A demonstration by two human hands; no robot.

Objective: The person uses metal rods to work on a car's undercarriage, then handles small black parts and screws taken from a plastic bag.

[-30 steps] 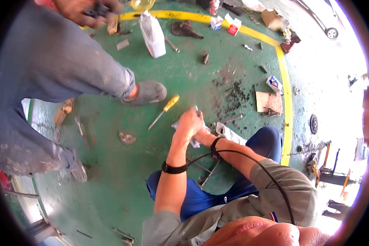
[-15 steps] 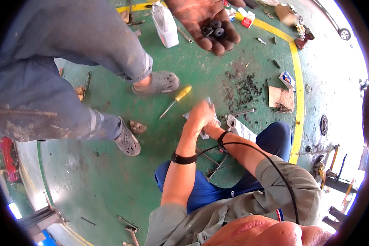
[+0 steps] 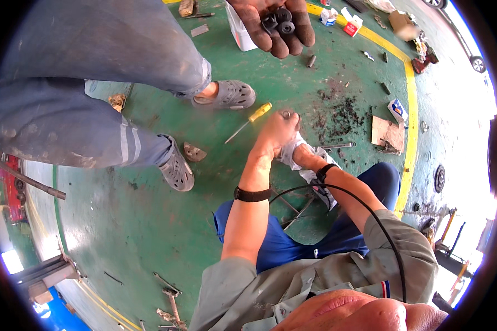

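My left hand is closed, with the round dark end of a small metal part showing at the top of the fist. My right hand is just beside and below it, against a crumpled white wrapping that looks like cloth or plastic. Its fingers are mostly hidden by the wrapping and my left hand. A yellow-handled screwdriver lies on the floor left of my hands. A metal wrench lies to their right.
Another person's dirty open hand holds several black rubber pieces. That person's grey clogs stand at left, near a metal rod. A white jug, small boxes, cardboard and black debris are on the green floor.
My hands have come slightly apart, and more of the white wrapping shows between and below them. The other person's hand has shifted left, and a metal rod has appeared at the left.
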